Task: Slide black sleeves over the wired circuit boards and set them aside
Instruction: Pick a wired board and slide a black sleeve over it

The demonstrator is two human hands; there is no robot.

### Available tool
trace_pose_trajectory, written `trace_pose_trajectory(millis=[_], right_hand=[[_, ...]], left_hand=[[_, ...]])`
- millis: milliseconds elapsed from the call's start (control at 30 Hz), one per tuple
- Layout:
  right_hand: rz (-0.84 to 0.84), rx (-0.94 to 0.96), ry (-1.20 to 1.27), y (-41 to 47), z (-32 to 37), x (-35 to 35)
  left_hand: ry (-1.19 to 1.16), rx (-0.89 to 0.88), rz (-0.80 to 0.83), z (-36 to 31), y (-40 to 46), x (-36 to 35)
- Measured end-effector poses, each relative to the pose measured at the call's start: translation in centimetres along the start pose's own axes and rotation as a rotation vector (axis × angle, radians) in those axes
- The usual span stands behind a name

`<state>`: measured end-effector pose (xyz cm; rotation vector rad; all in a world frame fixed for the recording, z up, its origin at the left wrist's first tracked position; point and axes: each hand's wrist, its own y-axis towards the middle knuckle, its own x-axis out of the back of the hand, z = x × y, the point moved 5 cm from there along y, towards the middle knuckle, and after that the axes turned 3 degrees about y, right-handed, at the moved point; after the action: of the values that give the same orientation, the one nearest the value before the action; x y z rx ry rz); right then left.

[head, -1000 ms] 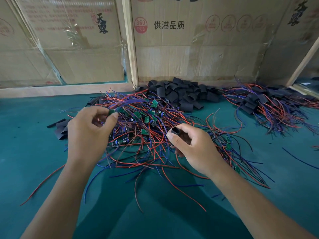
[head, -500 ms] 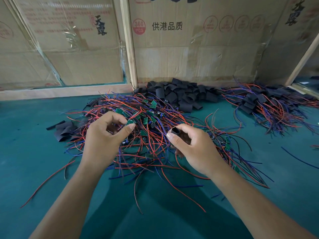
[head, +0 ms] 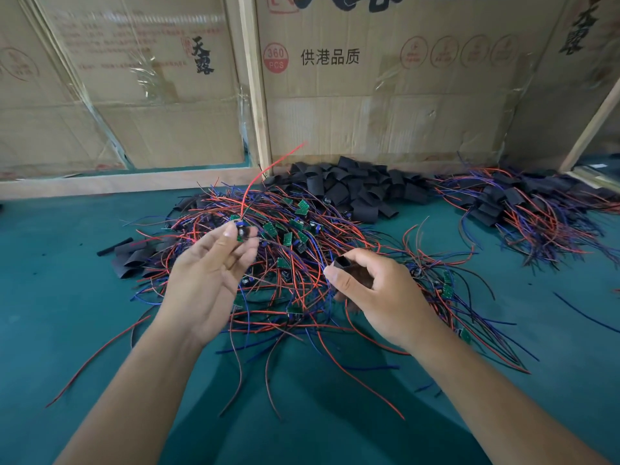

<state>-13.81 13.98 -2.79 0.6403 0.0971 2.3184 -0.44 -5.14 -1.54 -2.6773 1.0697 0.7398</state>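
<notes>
My left hand (head: 208,280) pinches a small green circuit board (head: 240,229) between thumb and fingertips, lifted above the heap; its red wire arcs up toward the cardboard. My right hand (head: 379,293) grips an empty black sleeve (head: 349,268) with its open mouth facing left toward the board, a short gap between them. Under both hands lies a tangled heap of wired boards (head: 295,250) with red, blue and black leads on the green mat.
A pile of loose black sleeves (head: 355,186) lies at the back centre. Sleeved boards with wires (head: 523,209) are heaped at the back right. A few flat sleeves (head: 131,256) lie left of the heap. Cardboard walls (head: 385,95) with a wooden post close the back.
My left hand has picked one board out of the heap and raised it, palm turned up, its red wire swinging upward. My right hand has held still with the sleeve.
</notes>
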Motion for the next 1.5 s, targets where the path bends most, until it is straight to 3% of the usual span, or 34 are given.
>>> trace_pose_trajectory(millis=[200,433,667,800,1067,1267,1500], right_hand=[[-0.076,0.063,-0.046,-0.2,0.5,0.6],[-0.075,0.111,-0.032,-0.2,1.0,0.6],[0.083,0.212,0.462,-0.6,2.4,-1.0],[0.024,0.230,0.579,-0.3,2.6,-0.6],[-0.160,0.049,0.636,0.6,1.3,1.5],[-0.103,0.050,0.585,0.1,1.5,0.0],[-0.039,0.070,0.499,-0.3,2.2,-1.2]], left_hand=[[0.145,-0.040,0.071,0.0,-0.6,-0.7],[-0.025,0.045,0.169,0.3,-1.3,-2.2],[0.028,0.155,0.232,2.0,-2.3,-3.7],[0.121,0.295,0.348,3.6,-3.5,-4.6],[0.259,0.477,0.411,5.0,-4.5,-4.6],[0.567,0.371,0.475,5.1,-4.5,-4.7],[0.746,0.022,0.539,4.8,-4.7,-5.7]])
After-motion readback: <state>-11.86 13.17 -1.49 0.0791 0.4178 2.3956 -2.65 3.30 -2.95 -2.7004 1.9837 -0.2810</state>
